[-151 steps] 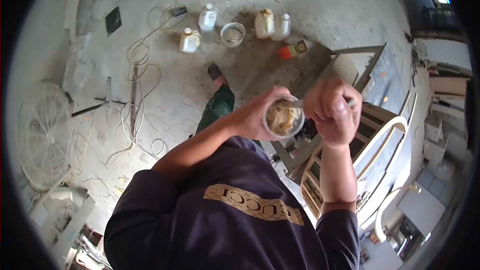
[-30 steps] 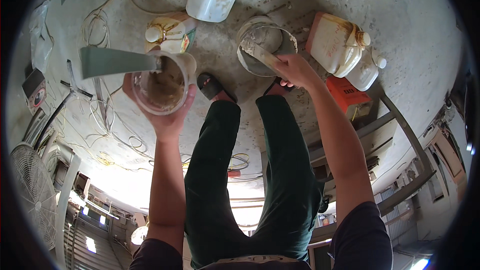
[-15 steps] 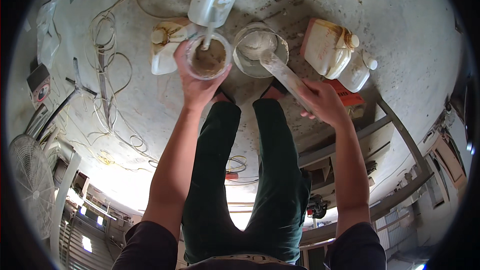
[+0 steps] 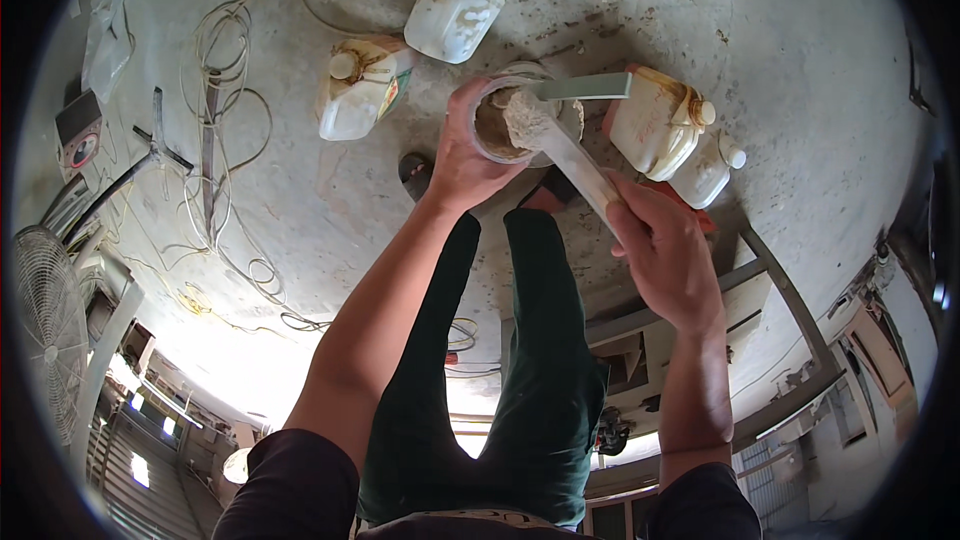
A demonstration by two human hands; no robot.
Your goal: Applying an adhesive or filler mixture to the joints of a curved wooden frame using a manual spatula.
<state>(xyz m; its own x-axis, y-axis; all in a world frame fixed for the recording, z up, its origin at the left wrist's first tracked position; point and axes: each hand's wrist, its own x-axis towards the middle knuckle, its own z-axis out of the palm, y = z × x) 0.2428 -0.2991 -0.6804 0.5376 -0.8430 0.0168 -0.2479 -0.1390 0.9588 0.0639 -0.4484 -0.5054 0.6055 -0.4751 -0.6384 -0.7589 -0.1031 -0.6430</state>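
Uneven exposure is noted. The floor (image 4: 235,360) is blown out to white at lower left, with detail lost there; its upper part is rendered in even, muted grey. Small bright openings are recorded in the dim lower-left corner. Soft shading is seen by the jugs (image 4: 655,125) at right. The trousers (image 4: 545,310) are underexposed, with folds barely resolved. The cup (image 4: 490,130) is shaded inside; the stick (image 4: 580,175) is more brightly lit. Little motion blur is observed. Fisheye curvature is marked: the grey frame (image 4: 800,305) is bowed, the fan (image 4: 52,340) softened, the rim blackened.
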